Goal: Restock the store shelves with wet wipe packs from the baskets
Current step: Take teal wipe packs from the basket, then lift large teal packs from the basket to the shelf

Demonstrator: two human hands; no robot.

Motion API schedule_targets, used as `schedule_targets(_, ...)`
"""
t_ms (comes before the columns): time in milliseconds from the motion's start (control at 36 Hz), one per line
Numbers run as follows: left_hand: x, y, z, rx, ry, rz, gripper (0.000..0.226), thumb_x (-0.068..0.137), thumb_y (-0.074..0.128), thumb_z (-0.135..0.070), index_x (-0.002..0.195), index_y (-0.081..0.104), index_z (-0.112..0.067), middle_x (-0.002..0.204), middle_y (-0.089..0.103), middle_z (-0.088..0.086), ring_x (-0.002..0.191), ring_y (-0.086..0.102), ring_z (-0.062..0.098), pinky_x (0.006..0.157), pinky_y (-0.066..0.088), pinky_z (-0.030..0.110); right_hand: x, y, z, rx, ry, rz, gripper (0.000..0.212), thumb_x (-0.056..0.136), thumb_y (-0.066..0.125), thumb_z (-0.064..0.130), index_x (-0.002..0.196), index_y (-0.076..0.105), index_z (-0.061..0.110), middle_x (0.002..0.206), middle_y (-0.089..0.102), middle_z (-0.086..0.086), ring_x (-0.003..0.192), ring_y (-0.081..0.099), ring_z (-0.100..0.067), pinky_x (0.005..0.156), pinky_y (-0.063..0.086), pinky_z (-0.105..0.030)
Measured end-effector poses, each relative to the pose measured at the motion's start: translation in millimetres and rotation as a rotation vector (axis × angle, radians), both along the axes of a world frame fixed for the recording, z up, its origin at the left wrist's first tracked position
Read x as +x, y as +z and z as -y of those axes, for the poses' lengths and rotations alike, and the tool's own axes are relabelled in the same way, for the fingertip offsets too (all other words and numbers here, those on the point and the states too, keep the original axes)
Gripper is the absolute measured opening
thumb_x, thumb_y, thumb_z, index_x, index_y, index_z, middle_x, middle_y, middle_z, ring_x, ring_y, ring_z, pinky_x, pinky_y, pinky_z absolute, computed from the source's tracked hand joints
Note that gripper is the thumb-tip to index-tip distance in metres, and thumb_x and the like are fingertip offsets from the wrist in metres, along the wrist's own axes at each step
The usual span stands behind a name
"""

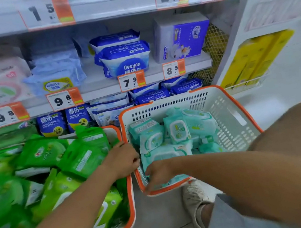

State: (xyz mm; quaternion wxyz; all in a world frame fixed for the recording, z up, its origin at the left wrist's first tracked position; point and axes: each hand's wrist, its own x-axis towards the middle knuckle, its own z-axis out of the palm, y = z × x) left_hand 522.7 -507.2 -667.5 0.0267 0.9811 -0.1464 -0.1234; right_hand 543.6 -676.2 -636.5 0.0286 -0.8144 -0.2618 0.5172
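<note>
A white basket with an orange rim (229, 104) stands on the floor before the shelves and holds several teal wet wipe packs (176, 129). To its left, a second orange-rimmed basket (131, 196) is heaped with green wet wipe packs (81, 157). My left hand (122, 160) sits between the two baskets, its fingers curled over the white basket's left rim. At that basket's near left corner my right hand (158, 174) reaches down, fingers bent over the rim beside a teal pack. Neither hand lifts a pack.
The middle shelf (102, 91) carries blue Deeyeo packs (127, 62), a purple box (182, 36), and pale blue and pink packs to the left. Blue packs fill the shelf below. A side rack holds yellow packs (255, 56). My shoe (197, 195) is behind the white basket.
</note>
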Motion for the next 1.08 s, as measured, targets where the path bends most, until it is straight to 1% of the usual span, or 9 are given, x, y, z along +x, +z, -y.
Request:
schedule_targets(139, 0, -1, -3, -0.009, 0.029, -0.004, 0.027, 0.090, 0.042, -0.036, 0.071, 0.055, -0.024, 0.080, 0.054, -0.005, 0.079, 0.041, 0.010, 0.105, 0.032, 0.031, -43, -20, -33, -0.021, 0.080, 0.265, 0.027, 0.090, 0.065, 0.021, 0.106, 0.067, 0.000, 0.105, 0.064, -0.017, 0.107, 0.064, -0.035, 0.085, 0.052, -0.036)
schedule_targets(278, -2, -2, -19, -0.030, 0.037, -0.023, 0.024, 0.092, 0.042, -0.036, 0.071, 0.050, -0.027, 0.082, 0.048, -0.008, 0.082, 0.042, 0.009, 0.108, 0.032, 0.032, -55, -33, -42, 0.082, -0.126, 0.299, 0.031, 0.088, 0.061, 0.015, 0.116, 0.060, 0.001, 0.118, 0.063, -0.018, 0.110, 0.063, -0.036, 0.084, 0.052, -0.037)
schedule_targets(583, -34, -4, -85, -0.042, 0.086, -0.053, 0.031, 0.089, 0.045, -0.053, 0.089, 0.065, -0.030, 0.094, 0.061, -0.012, 0.097, 0.057, 0.011, 0.103, 0.039, 0.032, -73, -32, -84, 0.199, 0.073, 0.166, 0.026, 0.090, 0.063, 0.025, 0.106, 0.061, 0.004, 0.107, 0.062, -0.016, 0.101, 0.064, -0.034, 0.076, 0.053, -0.035)
schedule_targets(639, -36, -4, -80, -0.062, 0.122, -0.065, 0.036, 0.093, 0.055, -0.046, 0.123, 0.062, -0.028, 0.121, 0.062, -0.005, 0.116, 0.055, 0.017, 0.104, 0.040, 0.036, -65, -33, -84, 0.194, 0.053, 0.127, 0.040, 0.080, 0.075, 0.044, 0.097, 0.062, 0.010, 0.098, 0.061, -0.009, 0.097, 0.065, -0.030, 0.073, 0.051, -0.032)
schedule_targets(722, -38, -1, -61, -0.126, 0.290, -0.049, 0.049, 0.101, 0.047, -0.029, 0.148, 0.040, -0.018, 0.153, 0.038, 0.002, 0.138, 0.040, 0.023, 0.108, 0.040, 0.042, -37, -39, -97, 0.277, -0.044, 0.162, 0.076, 0.073, 0.073, 0.062, 0.127, 0.059, 0.010, 0.118, 0.062, -0.013, 0.112, 0.062, -0.033, 0.091, 0.053, -0.039)
schedule_targets(806, -41, 4, -48, -0.167, 0.466, 0.014, 0.056, 0.098, 0.042, -0.012, 0.152, 0.031, -0.012, 0.159, 0.030, 0.007, 0.142, 0.034, 0.027, 0.112, 0.037, 0.044, -18, -32, -112, 0.376, -0.077, 0.222, 0.098, 0.071, 0.072, 0.061, 0.146, 0.037, 0.010, 0.135, 0.051, -0.014, 0.116, 0.060, -0.037, 0.087, 0.054, -0.042)
schedule_targets(889, -48, 12, -44, -0.031, 0.511, -0.092, 0.061, 0.099, 0.041, -0.016, 0.157, 0.020, -0.012, 0.164, 0.018, 0.007, 0.147, 0.025, 0.028, 0.120, 0.022, 0.042, -21, -28, -111, 0.299, -0.198, 0.030, 0.108, 0.068, 0.086, 0.047, 0.150, 0.023, 0.016, 0.143, 0.042, -0.007, 0.115, 0.059, -0.034, 0.070, 0.062, -0.049)
schedule_targets(1000, -49, 24, -47, 0.123, 0.517, -0.225, 0.076, 0.094, 0.050, -0.029, 0.158, 0.012, -0.015, 0.166, 0.012, 0.007, 0.151, 0.016, 0.025, 0.122, 0.017, 0.045, -24, -24, -103, 0.260, -0.383, -0.199, 0.111, 0.069, 0.090, 0.031, 0.150, 0.013, 0.028, 0.146, 0.044, -0.014, 0.119, 0.057, -0.043, 0.076, 0.060, -0.056)
schedule_targets(1083, -47, 33, -41, 0.170, 0.529, -0.279, 0.089, 0.088, 0.059, -0.029, 0.159, 0.007, -0.016, 0.166, 0.011, 0.006, 0.152, 0.013, 0.024, 0.122, 0.017, 0.050, -29, -16, -101, 0.342, -0.296, -0.043, 0.117, 0.070, 0.090, 0.027, 0.153, 0.008, 0.023, 0.144, 0.044, -0.010, 0.120, 0.057, -0.039, 0.073, 0.061, -0.049)
